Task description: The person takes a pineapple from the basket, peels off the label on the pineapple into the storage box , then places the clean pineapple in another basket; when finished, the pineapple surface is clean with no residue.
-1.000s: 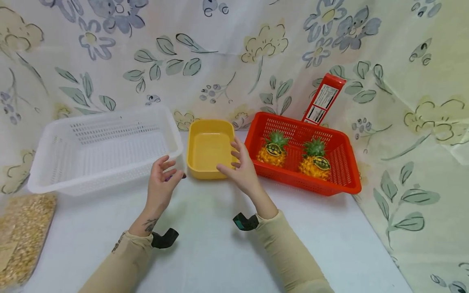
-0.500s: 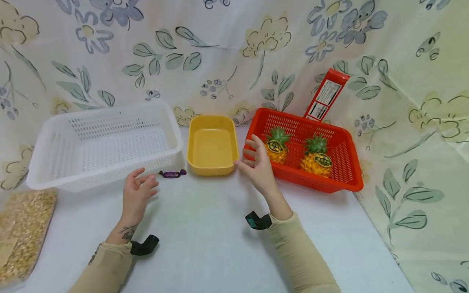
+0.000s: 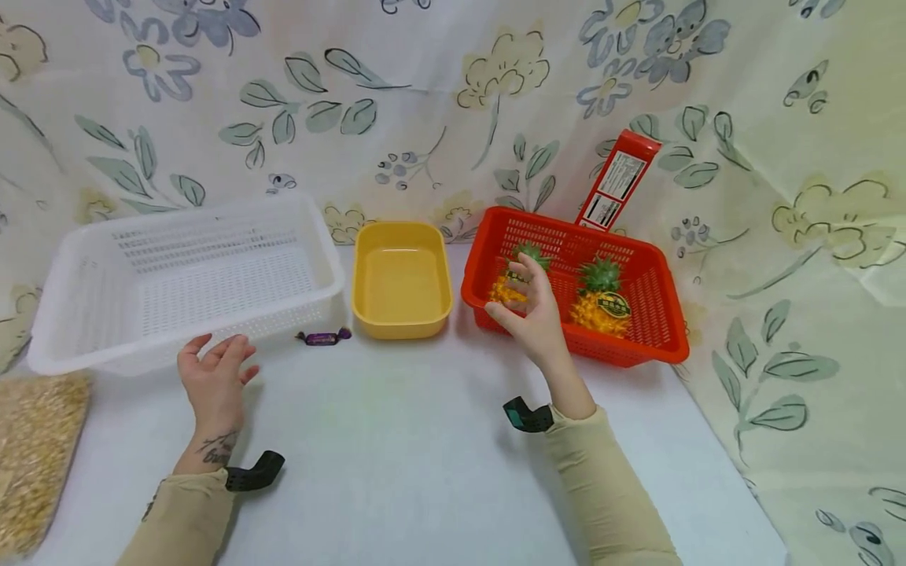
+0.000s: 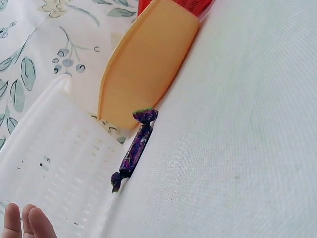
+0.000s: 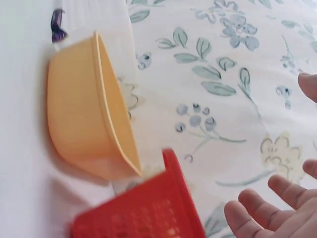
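My left hand [image 3: 215, 385] is held just in front of the near rim of a white plastic basket [image 3: 191, 339], fingers relaxed and nothing in them. To its right, a purple-wrapped candy [image 3: 323, 338] lies on the table between that basket and a yellow bin [image 3: 402, 328]; the left wrist view shows the candy's twisted ends [image 4: 144, 115]. My right hand [image 3: 535, 322] hovers at the front left rim of a red basket [image 3: 616, 354], fingers spread and holding nothing. It partly covers one pineapple [image 3: 506, 291]; another pineapple [image 3: 600, 310] lies to its right in the basket.
A clear bag of yellow kernels [image 3: 38, 456] lies at the left edge of the white table [image 3: 396, 472]. Behind the red basket a red labelled packet [image 3: 617, 181] leans on the floral cloth [image 3: 425, 102] that hangs along the back.
My left hand has moved left, away from the candy, which now shows fully. My right hand has gone right, from the yellow bin to the red basket's rim.
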`<action>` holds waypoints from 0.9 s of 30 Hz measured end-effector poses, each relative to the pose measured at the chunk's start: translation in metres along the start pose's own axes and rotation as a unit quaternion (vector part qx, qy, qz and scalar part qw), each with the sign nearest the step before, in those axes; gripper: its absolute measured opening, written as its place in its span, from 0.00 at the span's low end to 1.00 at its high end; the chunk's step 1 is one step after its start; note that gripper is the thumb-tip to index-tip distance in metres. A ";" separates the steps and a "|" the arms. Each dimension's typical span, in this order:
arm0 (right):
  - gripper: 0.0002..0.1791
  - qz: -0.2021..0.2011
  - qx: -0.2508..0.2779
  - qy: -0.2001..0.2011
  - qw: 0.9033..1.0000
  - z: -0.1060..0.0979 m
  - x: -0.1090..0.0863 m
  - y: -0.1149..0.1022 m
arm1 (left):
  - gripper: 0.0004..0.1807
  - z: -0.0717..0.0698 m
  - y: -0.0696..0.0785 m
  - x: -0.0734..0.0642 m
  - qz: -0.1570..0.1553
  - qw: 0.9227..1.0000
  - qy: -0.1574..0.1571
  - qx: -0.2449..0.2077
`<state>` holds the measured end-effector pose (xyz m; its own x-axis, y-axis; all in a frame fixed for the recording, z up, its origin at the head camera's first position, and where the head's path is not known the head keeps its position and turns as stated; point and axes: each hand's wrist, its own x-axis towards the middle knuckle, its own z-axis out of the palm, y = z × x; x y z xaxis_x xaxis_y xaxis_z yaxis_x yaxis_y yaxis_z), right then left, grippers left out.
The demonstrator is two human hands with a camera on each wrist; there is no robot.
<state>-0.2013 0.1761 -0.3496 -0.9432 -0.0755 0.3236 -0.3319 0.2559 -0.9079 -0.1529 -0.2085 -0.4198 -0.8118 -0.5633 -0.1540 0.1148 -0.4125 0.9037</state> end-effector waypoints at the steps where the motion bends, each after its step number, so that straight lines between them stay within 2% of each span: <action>1: 0.43 -0.005 -0.012 -0.003 1.000 -0.005 0.002 0.000 | 0.26 -0.001 0.001 0.000 0.005 1.000 0.004 -0.014; 5: 0.44 -0.019 -0.078 -0.014 0.997 -0.027 0.010 -0.005 | 0.28 -0.003 0.002 0.000 0.033 0.998 0.013 -0.050; 8: 0.44 -0.008 -0.154 -0.016 0.988 -0.048 0.019 -0.010 | 0.29 -0.003 -0.001 0.000 0.054 0.997 0.012 -0.058; 12: 0.46 0.031 -0.256 -0.022 0.966 -0.077 0.031 -0.017 | 0.29 -0.001 -0.005 0.002 0.061 0.996 0.019 -0.062; 15: 0.47 0.052 -0.311 -0.040 0.948 -0.093 0.041 -0.019 | 0.28 -0.002 -0.005 0.004 0.069 0.995 0.039 -0.060; 20: 0.49 0.079 -0.368 -0.064 0.924 -0.116 0.050 -0.017 | 0.25 0.000 -0.004 0.009 0.088 0.992 0.070 -0.052; 27: 0.51 0.108 -0.386 -0.071 0.913 -0.133 0.052 -0.009 | 0.22 0.004 -0.005 0.015 0.129 0.985 0.118 -0.010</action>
<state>-0.2458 0.2979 -0.2888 -0.9960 -0.0542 0.0714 -0.0815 0.8790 -0.4698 -0.1682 -0.2117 -0.4250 -0.5990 -0.8007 -0.0118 0.3120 -0.2469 0.9175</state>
